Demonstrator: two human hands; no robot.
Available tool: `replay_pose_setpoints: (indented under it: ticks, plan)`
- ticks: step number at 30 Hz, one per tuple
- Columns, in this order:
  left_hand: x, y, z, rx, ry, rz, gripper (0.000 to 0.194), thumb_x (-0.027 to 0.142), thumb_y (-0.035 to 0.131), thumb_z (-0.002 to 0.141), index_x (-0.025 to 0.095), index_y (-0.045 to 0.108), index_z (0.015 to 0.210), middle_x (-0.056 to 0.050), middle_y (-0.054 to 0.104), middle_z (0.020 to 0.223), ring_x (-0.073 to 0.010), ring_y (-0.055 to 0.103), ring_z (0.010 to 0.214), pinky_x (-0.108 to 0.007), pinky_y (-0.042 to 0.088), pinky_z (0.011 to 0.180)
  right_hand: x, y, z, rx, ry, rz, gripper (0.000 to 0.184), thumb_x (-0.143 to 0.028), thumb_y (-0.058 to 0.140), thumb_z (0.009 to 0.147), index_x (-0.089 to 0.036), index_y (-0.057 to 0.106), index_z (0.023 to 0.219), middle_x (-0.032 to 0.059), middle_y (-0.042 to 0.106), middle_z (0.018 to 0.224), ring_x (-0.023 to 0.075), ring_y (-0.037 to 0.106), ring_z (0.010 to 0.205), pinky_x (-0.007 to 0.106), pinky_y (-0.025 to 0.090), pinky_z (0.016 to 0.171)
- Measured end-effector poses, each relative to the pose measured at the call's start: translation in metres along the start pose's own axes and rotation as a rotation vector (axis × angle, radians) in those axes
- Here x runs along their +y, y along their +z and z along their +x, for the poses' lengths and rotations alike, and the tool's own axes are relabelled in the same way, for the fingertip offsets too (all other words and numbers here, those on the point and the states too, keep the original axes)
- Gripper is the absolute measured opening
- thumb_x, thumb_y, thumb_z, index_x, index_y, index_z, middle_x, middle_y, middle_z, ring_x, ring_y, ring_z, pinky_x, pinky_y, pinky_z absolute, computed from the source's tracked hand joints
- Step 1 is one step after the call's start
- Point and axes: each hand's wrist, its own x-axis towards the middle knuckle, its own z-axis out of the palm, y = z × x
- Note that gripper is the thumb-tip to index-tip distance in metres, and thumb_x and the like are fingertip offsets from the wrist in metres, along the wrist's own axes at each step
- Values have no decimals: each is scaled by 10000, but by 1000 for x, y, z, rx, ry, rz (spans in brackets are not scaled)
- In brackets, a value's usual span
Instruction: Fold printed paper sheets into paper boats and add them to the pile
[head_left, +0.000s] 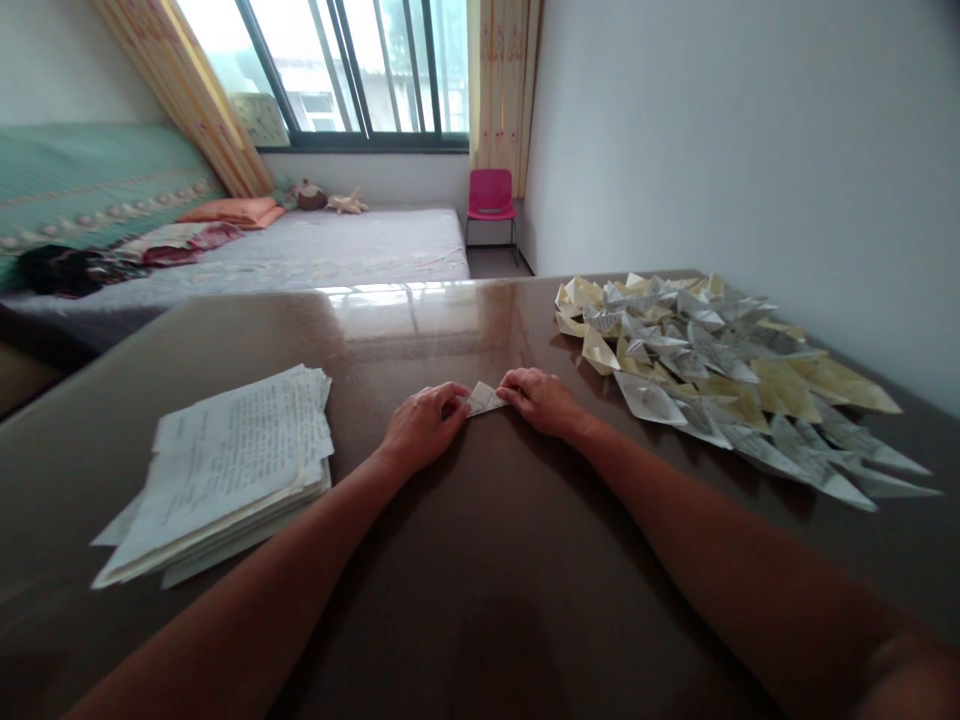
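A small folded piece of paper [484, 400] with a pointed top lies low over the middle of the brown table [450, 560]. My left hand [427, 422] pinches its left end, fingers closed. At the opposite end, my right hand [541, 400] grips the paper between thumb and fingers. Part of the paper is hidden behind the fingertips of both hands. To the right of my right hand, many folded paper boats [652, 400], white and cream, lie crowded together. Left of my left forearm sits a stack of written paper sheets [232, 460], its edges uneven.
Beyond the table stands a bed [390, 240] with orange pillows [232, 211] and soft toys on it. A pink chair [491, 195] is in the far corner below the curtain. A white wall [735, 150] runs along the right side.
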Motion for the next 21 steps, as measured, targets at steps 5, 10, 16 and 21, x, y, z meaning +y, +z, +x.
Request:
replay_pose_setpoints:
  ticks: [5,10,16,21]
  plan:
    - [3,1,1,-2,-30,-14,330,345,503,854,291,583,1170,19,665,805,-157,588,678,-263,406,616,-10,3,1,6,70,-141,318,-447,418,953,-218,634,906,56,633,974,186,574,935,289,381,760]
    - [6,-2,1,-42,-4,-2,357,313,488,863,339,575,1208,20,665,861,-160,587,706,-263,410,636,-14,4,3,2,83,-238,325,-448,412,954,-204,625,940,80,624,1016,207,578,945,312,403,763]
    - [10,0,-5,-28,63,186,333,297,434,906,386,628,1161,-19,611,904,-191,584,833,-271,433,672,-15,1,4,-21,104,-276,372,-510,424,931,-201,631,931,98,623,1021,223,579,945,317,428,749]
    - [13,1,-9,-46,128,336,337,294,431,918,419,610,1175,-32,561,900,-195,541,852,-250,412,611,-13,1,5,-13,107,-261,348,-504,453,920,-207,634,898,80,628,995,208,591,911,299,429,718]
